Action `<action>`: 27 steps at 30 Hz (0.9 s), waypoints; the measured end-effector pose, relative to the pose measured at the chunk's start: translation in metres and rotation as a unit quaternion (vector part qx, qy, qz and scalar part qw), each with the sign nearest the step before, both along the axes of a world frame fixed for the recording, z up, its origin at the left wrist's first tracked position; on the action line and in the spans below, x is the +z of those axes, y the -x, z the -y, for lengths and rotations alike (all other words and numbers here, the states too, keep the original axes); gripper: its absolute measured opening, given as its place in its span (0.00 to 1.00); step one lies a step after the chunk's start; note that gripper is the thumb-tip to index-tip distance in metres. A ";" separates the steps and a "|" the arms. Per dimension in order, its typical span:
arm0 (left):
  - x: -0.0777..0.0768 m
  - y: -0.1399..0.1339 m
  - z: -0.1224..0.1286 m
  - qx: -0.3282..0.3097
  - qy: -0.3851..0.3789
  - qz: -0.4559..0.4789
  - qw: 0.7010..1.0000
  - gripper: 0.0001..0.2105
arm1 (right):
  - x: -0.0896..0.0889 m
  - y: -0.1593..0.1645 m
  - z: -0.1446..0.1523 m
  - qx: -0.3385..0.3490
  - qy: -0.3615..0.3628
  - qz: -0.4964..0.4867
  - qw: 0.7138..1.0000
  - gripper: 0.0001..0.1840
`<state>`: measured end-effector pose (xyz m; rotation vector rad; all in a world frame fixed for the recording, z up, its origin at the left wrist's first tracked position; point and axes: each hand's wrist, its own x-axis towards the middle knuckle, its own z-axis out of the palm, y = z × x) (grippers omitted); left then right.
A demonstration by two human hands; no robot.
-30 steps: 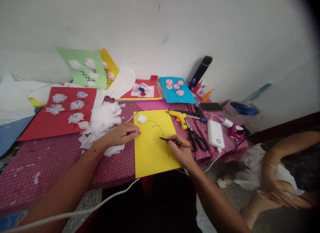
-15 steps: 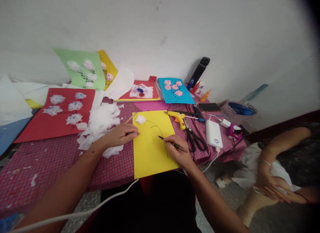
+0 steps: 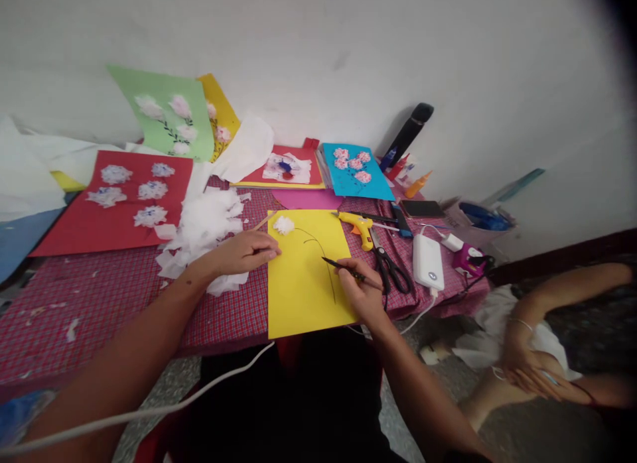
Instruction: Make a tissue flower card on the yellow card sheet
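A yellow sheet of paper (image 3: 298,297) lies on the table before me, bearing thin dark curved lines and a white tissue flower (image 3: 284,225) near its top left. My left hand (image 3: 251,251) rests at the sheet's left edge with relaxed, bent fingers, holding nothing. Over the right part of the sheet, my right hand (image 3: 362,292) grips a black pen (image 3: 354,274), its tip pointing left beside the long curved line. Whether the tip touches the paper I cannot tell. Torn white tissue pieces (image 3: 206,217) are heaped just beyond my left hand.
Right of the sheet lie a yellow glue gun (image 3: 359,227), black scissors (image 3: 393,270) and a white power bank (image 3: 428,262). Finished flower pictures stand or lie at the back, among them a red sheet (image 3: 119,227) and a blue one (image 3: 378,188). Another person's hands (image 3: 530,373) rest at lower right.
The whole view has shifted, so the table sits a little higher in the picture. My right hand and the pen have moved only slightly relative to the sheet; my left hand stays at its edge.
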<state>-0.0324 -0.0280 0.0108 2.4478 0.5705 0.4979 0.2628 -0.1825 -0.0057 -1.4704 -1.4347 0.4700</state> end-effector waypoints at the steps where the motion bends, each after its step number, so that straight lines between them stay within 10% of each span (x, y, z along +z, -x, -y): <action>1: 0.000 0.000 0.000 -0.003 0.002 0.002 1.000 0.15 | -0.001 0.000 0.000 -0.006 0.001 0.002 1.000 0.08; 27: -0.002 0.000 -0.001 -0.009 -0.004 -0.004 1.000 0.16 | 0.000 0.002 -0.003 0.039 0.019 0.003 0.999 0.09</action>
